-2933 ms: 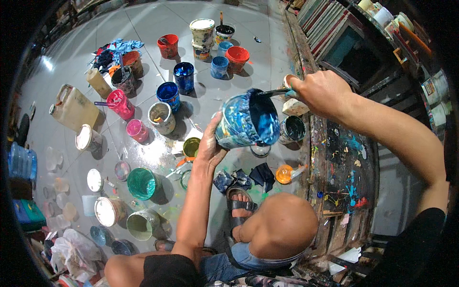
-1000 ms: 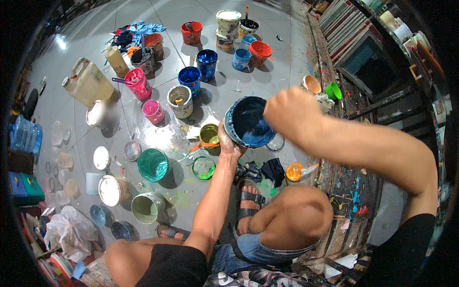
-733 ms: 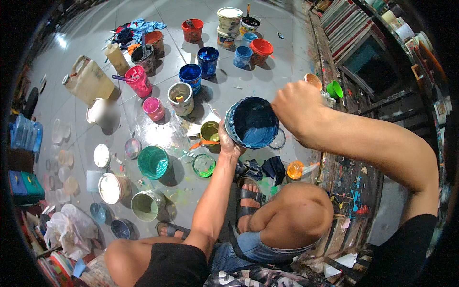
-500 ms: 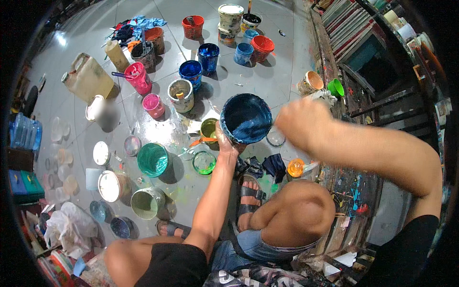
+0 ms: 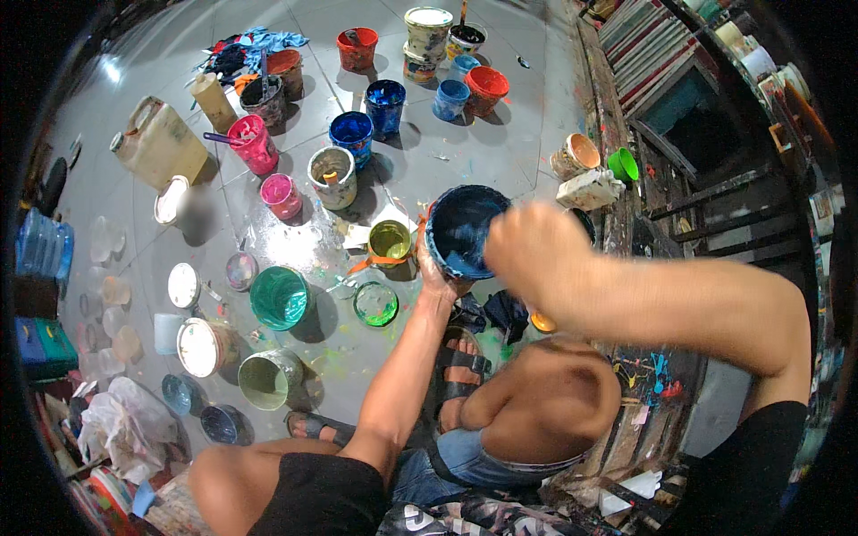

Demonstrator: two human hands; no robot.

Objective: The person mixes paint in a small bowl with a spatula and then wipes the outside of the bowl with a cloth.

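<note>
Dark blue paint coats the inside of the blue bucket [image 5: 458, 234], which is at the centre of the view, apparently off the tiled floor [image 5: 509, 161], its mouth facing up toward the wearer. The left hand [image 5: 436, 270] holds it, wrapped against the outer wall at eight o'clock; a grip from the side and below probably leaves the rim free and the tilt easy to steady. The right hand [image 5: 538, 252] is at three o'clock, covering part of the rim; it looks balled up, but blur and angle hide its fingers, so I cannot tell whether they close on anything. Its forearm enters between three and four o'clock, likely keeping it out of the left arm's way. Near the bucket, an olive pot [image 5: 391, 239] with an orange strip [image 5: 380, 261] at its front stands at nine o'clock, and dark cloth [image 5: 507, 316] lies at five. Farther out, a teal bucket [image 5: 284, 300] stands at eight o'clock, a pink cup [image 5: 254, 148] at ten, a dark blue pot [image 5: 384, 109] at eleven, an orange-red pot [image 5: 487, 93] at twelve and a green cup [image 5: 625, 164] at two. Spread like this with mouths upward, they seem placed within sight and easy reach.
</note>
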